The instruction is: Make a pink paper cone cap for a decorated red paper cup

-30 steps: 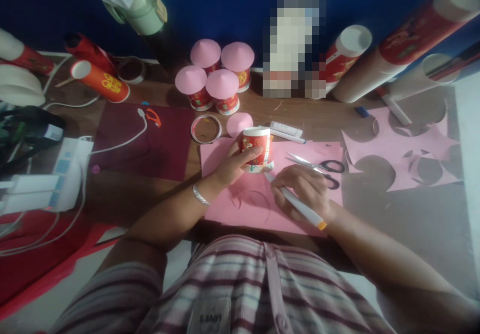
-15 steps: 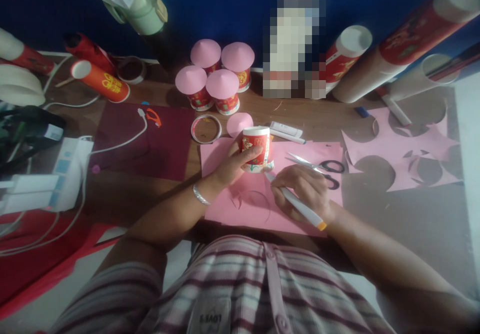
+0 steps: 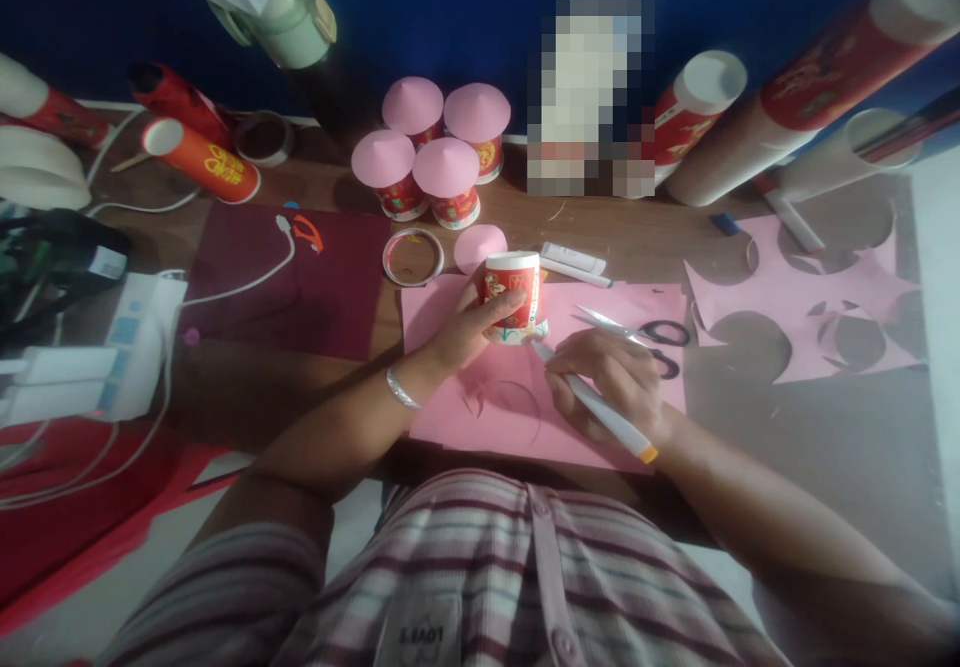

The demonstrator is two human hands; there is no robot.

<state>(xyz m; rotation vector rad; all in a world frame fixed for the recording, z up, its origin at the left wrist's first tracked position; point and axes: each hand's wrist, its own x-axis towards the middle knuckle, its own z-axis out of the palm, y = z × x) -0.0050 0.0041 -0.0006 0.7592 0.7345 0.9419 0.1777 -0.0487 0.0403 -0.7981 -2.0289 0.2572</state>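
Observation:
My left hand is wrapped round a red paper cup, its thumb lying across the printed front. The cup has a white rim at the top and a white band with green marks at the bottom. Between the fingers of my right hand is a white marker with an orange end; its tip points at the cup's lower right edge, and whether it touches I cannot tell. Beneath both hands lie pink paper sheets, with a faint drawn circle on top. Scissors rest just beyond my right hand.
Several cups with pink cone tops stand at the back. Near them are a tape ring, a pink cone and pens. Cut pink scraps and tall tubes are on the right; cables run on the left.
My right hand and the marker have shifted very slightly to the right. The cup in my left hand stays in place.

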